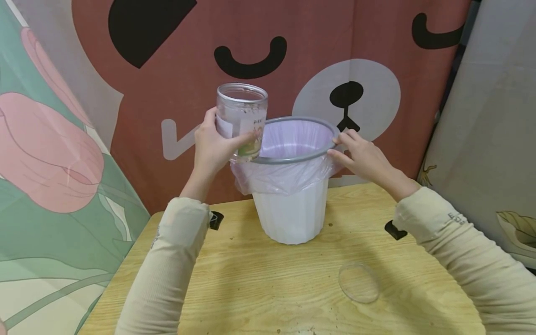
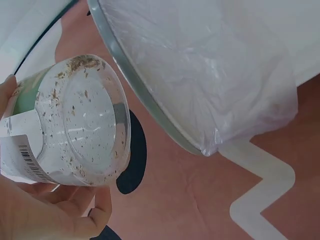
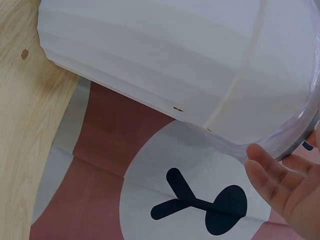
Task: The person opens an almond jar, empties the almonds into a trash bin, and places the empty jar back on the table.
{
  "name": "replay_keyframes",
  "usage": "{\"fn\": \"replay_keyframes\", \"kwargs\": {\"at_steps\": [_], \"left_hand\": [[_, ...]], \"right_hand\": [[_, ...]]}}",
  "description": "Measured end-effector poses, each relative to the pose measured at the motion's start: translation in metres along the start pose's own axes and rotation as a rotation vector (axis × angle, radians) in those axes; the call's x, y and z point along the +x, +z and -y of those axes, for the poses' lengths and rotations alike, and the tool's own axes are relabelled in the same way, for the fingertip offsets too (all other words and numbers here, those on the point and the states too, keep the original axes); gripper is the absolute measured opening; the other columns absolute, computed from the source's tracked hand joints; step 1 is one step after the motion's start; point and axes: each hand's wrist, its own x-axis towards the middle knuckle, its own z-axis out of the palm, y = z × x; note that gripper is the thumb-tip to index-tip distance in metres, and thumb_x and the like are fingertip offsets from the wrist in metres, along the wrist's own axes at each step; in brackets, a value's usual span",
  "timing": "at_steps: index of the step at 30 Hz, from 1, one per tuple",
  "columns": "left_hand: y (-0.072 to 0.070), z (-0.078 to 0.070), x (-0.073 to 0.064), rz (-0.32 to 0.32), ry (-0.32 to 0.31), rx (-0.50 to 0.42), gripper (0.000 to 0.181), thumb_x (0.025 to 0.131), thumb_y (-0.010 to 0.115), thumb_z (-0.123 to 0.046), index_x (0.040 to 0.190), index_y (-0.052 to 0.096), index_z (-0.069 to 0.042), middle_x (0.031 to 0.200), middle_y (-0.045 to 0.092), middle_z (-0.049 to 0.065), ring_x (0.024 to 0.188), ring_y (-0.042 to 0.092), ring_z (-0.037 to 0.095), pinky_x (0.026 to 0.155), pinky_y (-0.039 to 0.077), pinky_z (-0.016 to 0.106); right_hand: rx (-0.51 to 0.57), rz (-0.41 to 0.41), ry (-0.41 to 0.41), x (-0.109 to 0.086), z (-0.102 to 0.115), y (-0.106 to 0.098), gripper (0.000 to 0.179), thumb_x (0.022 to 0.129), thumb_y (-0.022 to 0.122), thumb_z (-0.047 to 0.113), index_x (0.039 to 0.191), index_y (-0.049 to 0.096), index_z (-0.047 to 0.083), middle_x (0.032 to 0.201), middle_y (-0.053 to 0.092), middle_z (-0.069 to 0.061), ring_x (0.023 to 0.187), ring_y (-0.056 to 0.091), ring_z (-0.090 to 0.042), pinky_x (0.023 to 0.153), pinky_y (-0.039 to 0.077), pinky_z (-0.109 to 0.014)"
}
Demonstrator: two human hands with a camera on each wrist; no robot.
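Note:
My left hand [image 1: 215,144] grips a clear plastic jar [image 1: 243,118], lidless and nearly upright, at the left side of a trash bin's rim. Crumbly brown bits cling to the jar's bottom [image 2: 92,120] in the left wrist view, where a barcode label [image 2: 32,160] also shows. The white trash bin [image 1: 291,214] stands on the table, lined with a thin pinkish bag [image 1: 284,177] folded over its grey rim [image 1: 289,160]. On the right side my right hand [image 1: 360,151] pinches that rim and the bag between thumb and fingers.
A clear round lid [image 1: 358,283] lies on the wooden table [image 1: 259,288], in front of the bin and to its right. Small crumbs dot the tabletop. Behind the table hangs a printed cloth [image 1: 318,46], and black clips [image 1: 395,230] sit near both forearms.

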Motion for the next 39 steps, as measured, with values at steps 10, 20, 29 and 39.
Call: {"fn": "replay_keyframes", "kwargs": {"at_steps": [10, 20, 29, 39], "left_hand": [[-0.005, -0.001, -0.004, 0.072, -0.082, -0.142, 0.079, 0.062, 0.078, -0.043, 0.126, 0.04, -0.012, 0.11, 0.052, 0.0, 0.097, 0.05, 0.013, 0.08, 0.044, 0.029], [-0.007, -0.003, -0.009, 0.108, -0.102, -0.192, 0.076, 0.063, 0.079, -0.04, 0.124, 0.042, -0.011, 0.111, 0.052, 0.002, 0.097, 0.05, 0.015, 0.082, 0.044, 0.032], [-0.007, -0.003, -0.013, 0.12, -0.099, -0.197, 0.073, 0.064, 0.078, -0.041, 0.122, 0.043, -0.013, 0.109, 0.054, 0.001, 0.095, 0.052, 0.014, 0.08, 0.045, 0.031], [-0.008, -0.003, -0.017, 0.149, -0.115, -0.246, 0.071, 0.065, 0.077, -0.04, 0.122, 0.044, -0.013, 0.107, 0.055, 0.001, 0.093, 0.053, 0.014, 0.079, 0.045, 0.032]], "right_hand": [[0.003, 0.003, 0.006, 0.0, 0.001, -0.001, 0.025, 0.09, 0.054, 0.026, 0.102, 0.052, 0.005, 0.097, 0.047, -0.011, 0.058, 0.047, -0.021, 0.045, 0.039, -0.031], [0.003, -0.001, 0.008, 0.0, -0.001, 0.0, 0.025, 0.09, 0.054, 0.027, 0.102, 0.052, 0.005, 0.096, 0.047, -0.01, 0.059, 0.048, -0.021, 0.045, 0.039, -0.032], [0.002, 0.006, 0.015, 0.0, 0.0, 0.0, 0.025, 0.09, 0.054, 0.027, 0.103, 0.051, 0.005, 0.096, 0.046, -0.009, 0.057, 0.047, -0.021, 0.045, 0.038, -0.031], [0.0, 0.008, 0.018, -0.001, 0.0, 0.0, 0.025, 0.09, 0.053, 0.027, 0.103, 0.051, 0.005, 0.097, 0.047, -0.011, 0.058, 0.047, -0.021, 0.045, 0.039, -0.032]]}}
